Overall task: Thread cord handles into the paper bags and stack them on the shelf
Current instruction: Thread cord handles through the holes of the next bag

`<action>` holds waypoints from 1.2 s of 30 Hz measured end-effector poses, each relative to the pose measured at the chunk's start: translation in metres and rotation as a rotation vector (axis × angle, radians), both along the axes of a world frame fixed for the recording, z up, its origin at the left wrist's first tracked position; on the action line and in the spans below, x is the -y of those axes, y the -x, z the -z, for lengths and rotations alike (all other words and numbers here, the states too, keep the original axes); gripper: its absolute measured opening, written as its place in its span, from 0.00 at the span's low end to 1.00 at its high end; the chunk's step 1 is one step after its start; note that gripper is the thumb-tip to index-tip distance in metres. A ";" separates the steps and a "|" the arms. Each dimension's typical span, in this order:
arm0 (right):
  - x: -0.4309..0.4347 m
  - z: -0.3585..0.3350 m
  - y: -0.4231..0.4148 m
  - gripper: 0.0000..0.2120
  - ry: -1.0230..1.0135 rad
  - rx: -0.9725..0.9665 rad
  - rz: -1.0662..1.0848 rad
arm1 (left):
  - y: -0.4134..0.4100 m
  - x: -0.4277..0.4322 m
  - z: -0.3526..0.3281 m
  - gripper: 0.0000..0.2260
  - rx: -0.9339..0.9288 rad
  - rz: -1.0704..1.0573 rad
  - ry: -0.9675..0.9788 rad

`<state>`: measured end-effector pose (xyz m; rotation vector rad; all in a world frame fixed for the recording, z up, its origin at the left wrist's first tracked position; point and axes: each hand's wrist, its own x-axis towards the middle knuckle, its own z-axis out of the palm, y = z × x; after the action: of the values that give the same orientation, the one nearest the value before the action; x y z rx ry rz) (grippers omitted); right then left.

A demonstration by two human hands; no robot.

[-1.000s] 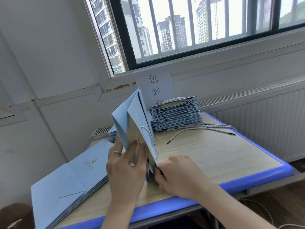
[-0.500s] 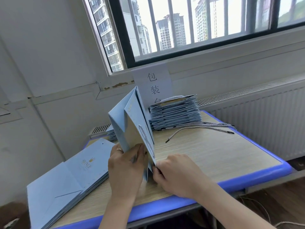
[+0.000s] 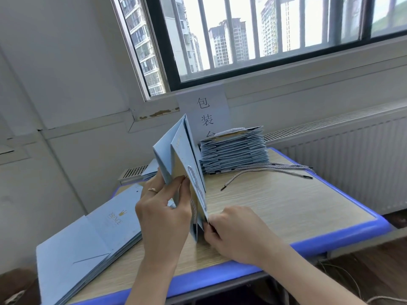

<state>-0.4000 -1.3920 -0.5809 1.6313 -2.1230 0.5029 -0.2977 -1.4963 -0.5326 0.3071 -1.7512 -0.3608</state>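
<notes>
A light blue paper bag (image 3: 176, 148) stands half folded on edge in the middle of the table. A white cord handle (image 3: 193, 186) shows inside its opening. My left hand (image 3: 163, 214) grips the bag's left panels, thumb on the inner face. My right hand (image 3: 233, 230) pinches the bag's lower right edge near the table top. Behind it sits a stack of finished bags (image 3: 235, 150) with a cord handle on top. Several loose cords (image 3: 264, 170) lie beside that stack.
A pile of flat blue bags (image 3: 88, 238) overhangs the wooden table (image 3: 286, 205) at the left. The table has a blue rim. A paper sign (image 3: 204, 111) hangs under the barred window. A white radiator (image 3: 352, 159) runs along the right wall.
The bag's panels have come slightly closer together under both hands. The cord loop has slid further inside the bag. My hands have barely shifted.
</notes>
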 end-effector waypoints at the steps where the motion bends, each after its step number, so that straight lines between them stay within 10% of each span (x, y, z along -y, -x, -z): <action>1: 0.000 -0.001 -0.001 0.23 0.000 0.005 0.004 | 0.001 0.001 0.002 0.06 0.010 -0.010 0.003; 36: -0.001 0.000 0.001 0.22 0.011 0.047 -0.037 | 0.009 0.016 0.023 0.06 0.102 -0.116 -0.024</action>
<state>-0.4006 -1.3907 -0.5808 1.6712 -2.1230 0.5690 -0.3066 -1.5122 -0.5558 0.4497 -1.8202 -0.2867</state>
